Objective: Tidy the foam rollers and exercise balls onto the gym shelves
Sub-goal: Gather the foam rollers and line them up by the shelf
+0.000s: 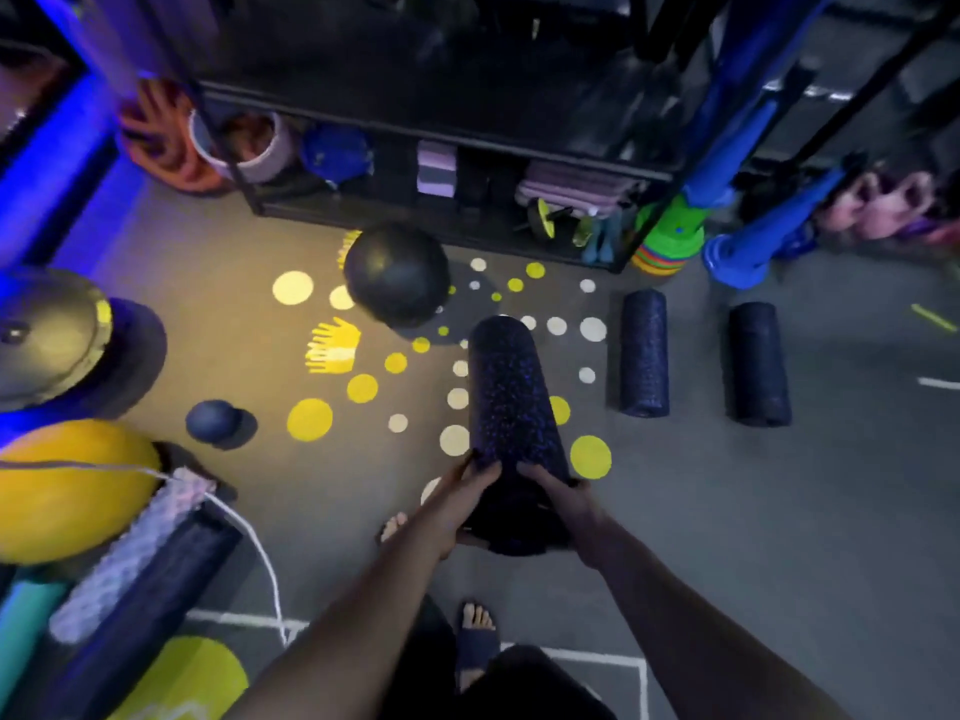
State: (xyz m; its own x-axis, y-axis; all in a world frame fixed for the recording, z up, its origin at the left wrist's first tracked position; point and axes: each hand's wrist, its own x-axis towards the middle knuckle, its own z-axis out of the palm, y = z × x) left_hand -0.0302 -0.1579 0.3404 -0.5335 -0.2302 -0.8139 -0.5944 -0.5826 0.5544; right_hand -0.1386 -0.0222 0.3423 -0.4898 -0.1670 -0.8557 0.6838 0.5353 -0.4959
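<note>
A long dark blue-speckled foam roller (506,392) points away from me, lifted above the floor. My left hand (460,498) and my right hand (563,504) both grip its near end. Two shorter dark foam rollers (644,353) (757,363) lie on the floor to the right. A large black ball (397,275) rests in front of the black shelf unit (441,132). A small dark blue ball (213,419) sits on the floor at left. A yellow ball (67,491) and a grey ball (47,335) are at the far left.
Lower shelf holds a blue ball (335,153), purple blocks (436,168) and folded mats (576,187). Stacked cones (670,241) and blue tubes (748,236) stand right of the shelf. A dark roller, a textured purple roller (130,556) and a white cord lie at lower left.
</note>
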